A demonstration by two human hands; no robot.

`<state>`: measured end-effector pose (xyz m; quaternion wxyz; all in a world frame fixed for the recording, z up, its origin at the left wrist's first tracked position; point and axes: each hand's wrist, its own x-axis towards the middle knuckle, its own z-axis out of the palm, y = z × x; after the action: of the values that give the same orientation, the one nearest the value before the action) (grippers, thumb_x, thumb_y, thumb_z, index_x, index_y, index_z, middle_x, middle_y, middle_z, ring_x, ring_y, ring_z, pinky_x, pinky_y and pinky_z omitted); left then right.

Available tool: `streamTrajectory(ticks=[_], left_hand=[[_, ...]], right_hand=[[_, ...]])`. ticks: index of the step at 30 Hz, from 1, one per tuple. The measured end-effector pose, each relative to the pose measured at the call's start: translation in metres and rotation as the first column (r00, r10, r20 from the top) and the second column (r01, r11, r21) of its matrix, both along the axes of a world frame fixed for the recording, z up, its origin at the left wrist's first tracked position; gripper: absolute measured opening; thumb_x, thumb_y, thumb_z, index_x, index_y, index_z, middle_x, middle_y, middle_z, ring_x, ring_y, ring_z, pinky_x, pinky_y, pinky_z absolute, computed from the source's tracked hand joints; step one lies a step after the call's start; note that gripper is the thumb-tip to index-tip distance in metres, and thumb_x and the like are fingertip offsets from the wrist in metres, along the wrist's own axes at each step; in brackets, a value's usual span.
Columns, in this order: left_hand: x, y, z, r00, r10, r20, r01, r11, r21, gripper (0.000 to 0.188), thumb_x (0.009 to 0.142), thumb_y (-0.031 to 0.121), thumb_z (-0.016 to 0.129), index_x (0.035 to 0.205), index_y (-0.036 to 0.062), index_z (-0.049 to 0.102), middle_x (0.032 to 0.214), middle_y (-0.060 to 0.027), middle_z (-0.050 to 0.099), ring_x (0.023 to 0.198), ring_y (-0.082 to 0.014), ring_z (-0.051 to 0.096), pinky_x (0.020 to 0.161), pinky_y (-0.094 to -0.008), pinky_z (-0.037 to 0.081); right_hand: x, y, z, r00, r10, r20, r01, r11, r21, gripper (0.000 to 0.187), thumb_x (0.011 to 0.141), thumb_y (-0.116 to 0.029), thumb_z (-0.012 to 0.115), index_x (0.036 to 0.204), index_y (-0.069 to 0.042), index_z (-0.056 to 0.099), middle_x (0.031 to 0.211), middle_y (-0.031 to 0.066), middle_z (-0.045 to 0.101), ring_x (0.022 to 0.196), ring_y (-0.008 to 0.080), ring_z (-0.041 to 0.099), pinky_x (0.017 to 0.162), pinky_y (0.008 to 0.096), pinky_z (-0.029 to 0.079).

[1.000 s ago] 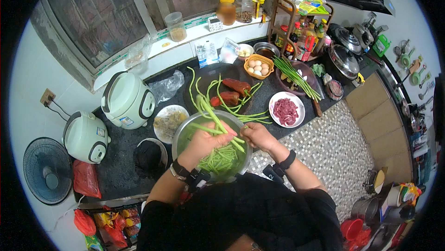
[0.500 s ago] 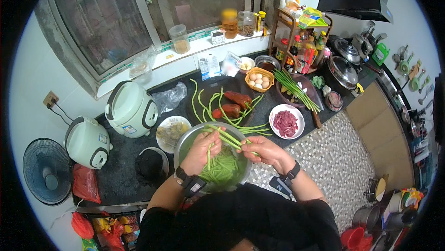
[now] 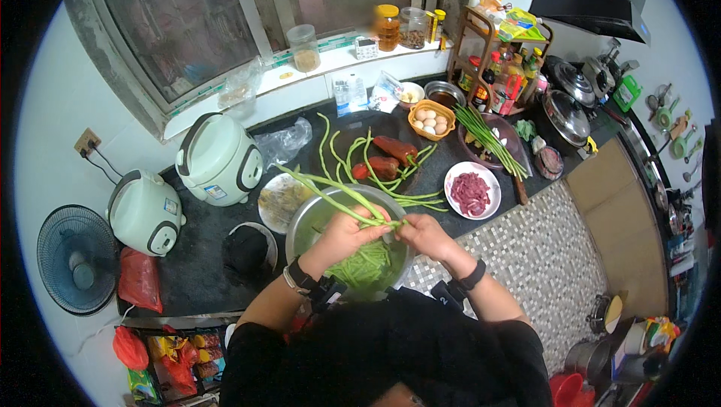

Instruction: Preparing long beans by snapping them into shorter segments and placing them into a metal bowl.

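Observation:
My left hand [image 3: 349, 236] is closed around a few long green beans [image 3: 330, 182], whose free ends stick out up and to the left. At the other end, my right hand [image 3: 426, 236] pinches the bean tips close beside the left fingers. Both hands are over a large metal bowl [image 3: 409, 253], which holds many short cut bean pieces [image 3: 364, 266] and, it seems, water. Just beyond the bowl, more long beans [image 3: 324, 148] lie on and around a dark round board [image 3: 342, 137] with red peppers [image 3: 394, 150].
Left of the bowl are a plate of greyish food [image 3: 278, 203], a black-covered bowl [image 3: 248, 253] and two pale green rice cookers [image 3: 218, 159]. Rightward stand a plate of sliced meat [image 3: 471, 194], an egg basket [image 3: 414, 128] and scallions [image 3: 488, 140] over a basin. A fan [image 3: 77, 260] is far left.
My hands have drawn together at the bean ends. The held beans now point up and left past the bowl's rim. The whole view has shifted slightly.

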<state>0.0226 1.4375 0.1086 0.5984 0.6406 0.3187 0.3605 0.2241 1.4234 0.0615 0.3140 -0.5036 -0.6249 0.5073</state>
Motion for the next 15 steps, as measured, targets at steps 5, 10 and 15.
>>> streamTrajectory(ticks=[5,10,15], left_hand=[[0.005,-0.002,-0.009,0.997,0.046,-0.065,-0.030,0.972,0.233,0.017,0.082,0.006,0.064,0.098,0.0027,0.059,0.084,-0.0021,0.060,0.073,-0.0051,0.054,0.063,-0.0188,0.043],[-0.011,-0.007,0.025,0.976,0.099,0.194,-0.061,0.979,-0.192,0.014,0.083,0.003,0.059,0.096,0.0009,0.058,0.072,-0.0056,0.058,0.050,-0.0035,0.043,0.044,-0.0153,0.032],[-0.009,-0.002,0.009,0.972,-0.004,0.235,0.075,0.953,-0.293,0.016,0.084,0.007,0.061,0.098,0.0015,0.058,0.071,-0.0028,0.057,0.051,-0.0022,0.042,0.045,-0.0152,0.031]], right_hand=[[-0.001,0.011,0.008,0.912,-0.246,-0.329,0.077,0.889,-0.452,0.019,0.085,-0.017,0.049,0.072,-0.004,0.055,0.054,-0.0001,0.046,0.041,0.0088,0.037,0.038,0.0236,0.027],[0.027,0.021,-0.015,0.793,-0.360,-0.491,0.075,0.858,-0.508,0.018,0.090,-0.017,0.045,0.079,-0.005,0.052,0.056,-0.0006,0.046,0.040,0.0087,0.036,0.036,0.0225,0.027],[0.008,0.011,0.023,0.778,-0.314,-0.545,-0.021,0.853,-0.522,0.017,0.092,-0.019,0.045,0.085,-0.005,0.051,0.065,0.0031,0.055,0.047,0.0116,0.050,0.039,0.0206,0.037]])
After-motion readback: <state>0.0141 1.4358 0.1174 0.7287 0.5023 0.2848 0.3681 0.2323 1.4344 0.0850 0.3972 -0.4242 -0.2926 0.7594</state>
